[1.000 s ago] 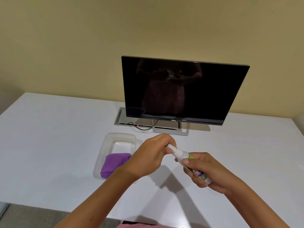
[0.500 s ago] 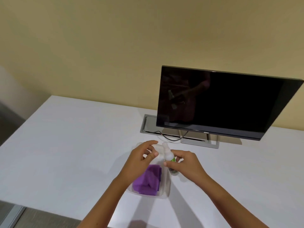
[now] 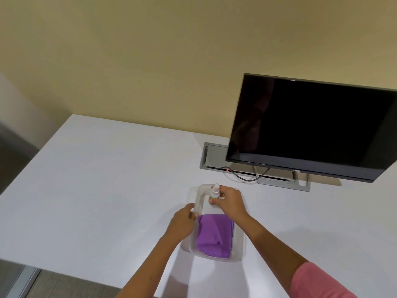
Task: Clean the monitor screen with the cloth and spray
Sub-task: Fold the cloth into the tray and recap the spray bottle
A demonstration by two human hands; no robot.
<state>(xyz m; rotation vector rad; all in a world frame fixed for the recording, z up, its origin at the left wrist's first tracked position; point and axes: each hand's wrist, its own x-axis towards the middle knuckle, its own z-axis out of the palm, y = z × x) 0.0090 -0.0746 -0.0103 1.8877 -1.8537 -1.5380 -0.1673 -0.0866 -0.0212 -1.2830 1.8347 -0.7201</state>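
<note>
White table (image 3: 96, 179) runs up to a beige wall, carrying a dark, switched-off monitor (image 3: 311, 125) on a silver stand and, nearer, a clear plastic tray (image 3: 239, 248) with a folded purple cloth (image 3: 212, 235) in its near half. The right hand (image 3: 231, 202) pinches a small white spray bottle (image 3: 215, 191) upright over the tray's far end, fingers curled round its neck, while the left hand (image 3: 182, 222) grips the tray's left rim. Most of the bottle's body hides behind the right fingers, and the monitor's right edge is cut off
</note>
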